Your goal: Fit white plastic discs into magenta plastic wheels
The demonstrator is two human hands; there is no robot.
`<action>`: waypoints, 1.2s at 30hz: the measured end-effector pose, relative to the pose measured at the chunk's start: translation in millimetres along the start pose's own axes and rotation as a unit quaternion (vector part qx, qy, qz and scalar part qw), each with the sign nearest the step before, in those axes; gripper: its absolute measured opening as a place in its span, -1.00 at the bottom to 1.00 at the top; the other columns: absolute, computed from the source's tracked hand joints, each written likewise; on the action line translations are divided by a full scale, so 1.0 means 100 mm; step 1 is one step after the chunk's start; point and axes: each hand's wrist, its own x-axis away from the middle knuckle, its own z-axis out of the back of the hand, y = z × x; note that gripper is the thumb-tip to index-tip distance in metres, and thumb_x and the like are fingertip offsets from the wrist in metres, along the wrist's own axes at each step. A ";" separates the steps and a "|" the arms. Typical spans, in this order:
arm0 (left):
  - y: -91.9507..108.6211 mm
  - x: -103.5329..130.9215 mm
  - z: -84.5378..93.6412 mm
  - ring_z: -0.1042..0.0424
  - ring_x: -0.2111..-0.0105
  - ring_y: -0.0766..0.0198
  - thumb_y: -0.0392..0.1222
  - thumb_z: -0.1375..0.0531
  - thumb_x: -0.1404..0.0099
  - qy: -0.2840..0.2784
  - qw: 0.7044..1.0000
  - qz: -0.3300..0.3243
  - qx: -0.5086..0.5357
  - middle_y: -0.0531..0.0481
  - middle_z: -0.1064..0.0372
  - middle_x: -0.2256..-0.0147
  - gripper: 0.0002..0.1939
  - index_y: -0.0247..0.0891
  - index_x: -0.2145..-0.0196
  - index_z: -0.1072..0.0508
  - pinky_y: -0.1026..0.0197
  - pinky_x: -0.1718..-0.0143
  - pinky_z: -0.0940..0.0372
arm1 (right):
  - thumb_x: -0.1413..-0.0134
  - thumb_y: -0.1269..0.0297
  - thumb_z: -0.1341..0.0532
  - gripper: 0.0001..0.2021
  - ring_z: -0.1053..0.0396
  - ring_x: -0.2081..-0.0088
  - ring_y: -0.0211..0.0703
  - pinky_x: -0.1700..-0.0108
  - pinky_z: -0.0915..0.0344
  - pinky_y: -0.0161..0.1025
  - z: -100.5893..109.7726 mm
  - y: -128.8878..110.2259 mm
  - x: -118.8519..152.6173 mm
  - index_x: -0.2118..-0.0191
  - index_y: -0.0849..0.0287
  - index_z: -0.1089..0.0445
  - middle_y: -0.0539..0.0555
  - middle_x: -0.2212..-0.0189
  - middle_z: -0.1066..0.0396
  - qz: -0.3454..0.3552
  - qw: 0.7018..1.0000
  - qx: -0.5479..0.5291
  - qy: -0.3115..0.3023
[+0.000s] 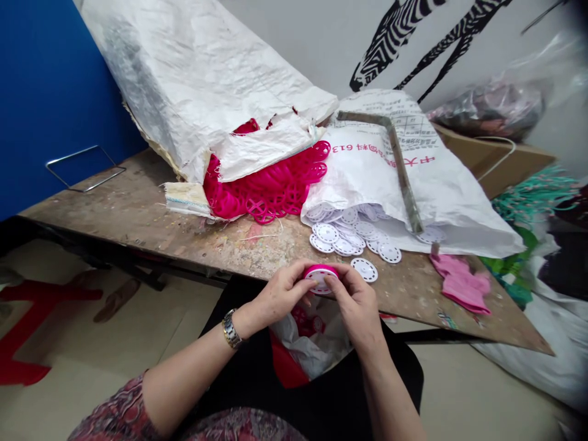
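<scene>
Both hands hold one white disc with a pink ring (321,279) over my lap, just off the table's front edge. My left hand (287,293) grips its left side, thumb on the white face. On the right side, my right hand (356,300) pinches it, thumb also on the face. A loose white slotted disc (364,269) lies on the table beside my right hand. Behind it, several white discs (343,239) spill from a printed white sack (367,165). Pink rings (275,190) spill from a torn white sack (215,73) at the left.
A bent metal bar (399,159) rests on the printed sack. Pink gloves (462,285) lie on the wooden table (138,214) at the right. An open bag (316,349) with red pieces sits in my lap. A red stool (27,324) stands at the left.
</scene>
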 end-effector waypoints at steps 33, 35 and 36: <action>0.03 0.06 -0.15 -0.35 0.59 0.40 -0.12 -0.10 -0.38 0.016 0.997 -0.017 -0.069 0.07 -0.34 0.42 -0.71 -0.21 -0.02 -0.32 0.35 0.57 -0.28 | -0.11 0.17 -0.25 -0.82 -0.39 0.34 -0.13 0.25 -0.33 -0.24 0.02 -0.01 0.20 0.20 0.13 -0.43 0.01 0.37 -0.46 0.004 0.999 0.034 0.037; 0.03 0.06 -0.16 -0.34 0.60 0.40 -0.11 -0.09 -0.38 0.018 0.997 -0.009 -0.074 0.08 -0.33 0.43 -0.70 -0.22 -0.03 -0.32 0.34 0.58 -0.27 | -0.11 0.17 -0.25 -0.82 -0.40 0.34 -0.13 0.25 -0.34 -0.23 0.02 0.00 0.19 0.20 0.13 -0.43 0.01 0.37 -0.47 -0.002 0.999 0.019 0.033; 0.02 0.06 -0.16 -0.33 0.61 0.39 -0.10 -0.09 -0.38 0.015 0.997 -0.001 -0.076 0.07 -0.33 0.43 -0.69 -0.21 -0.04 -0.31 0.34 0.58 -0.26 | -0.11 0.17 -0.26 -0.81 -0.41 0.33 -0.13 0.24 -0.35 -0.23 0.02 0.00 0.19 0.19 0.13 -0.43 0.01 0.36 -0.48 -0.008 1.000 0.009 0.025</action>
